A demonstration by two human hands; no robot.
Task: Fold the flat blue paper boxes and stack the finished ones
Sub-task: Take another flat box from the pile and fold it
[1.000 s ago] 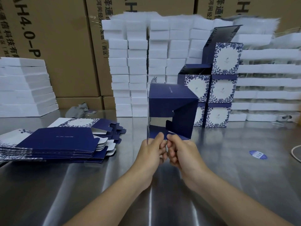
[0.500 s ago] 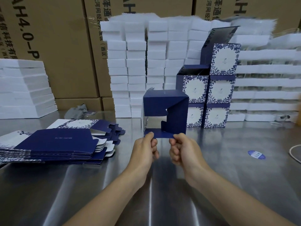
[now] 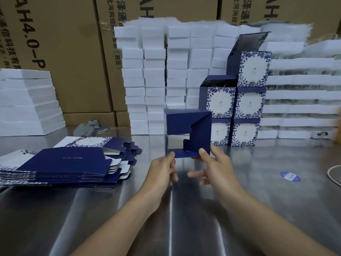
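Note:
I hold a half-folded dark blue paper box [image 3: 188,124] upright above the steel table [image 3: 129,209], its bottom flaps facing me and partly folded in. My left hand [image 3: 163,171] pinches the box's lower left corner with thumb on top. My right hand [image 3: 214,167] pinches the lower right corner, its other fingers spread loosely below. A pile of flat blue box blanks [image 3: 60,163] lies to the left. Several finished blue-and-white floral boxes [image 3: 238,106] stand stacked behind, the upper ones with lids open.
White foam blocks [image 3: 156,74] are piled high at the back, more at the left [image 3: 27,102] and right [image 3: 299,100]. Brown cartons [image 3: 60,43] form the back wall. A blue oval sticker [image 3: 290,176] and a cord [image 3: 334,174] lie on the right.
The box has turned to show its bottom squarely and dropped a little. My hands have moved apart from the middle flap to the box's two lower corners, and my right fingers have spread.

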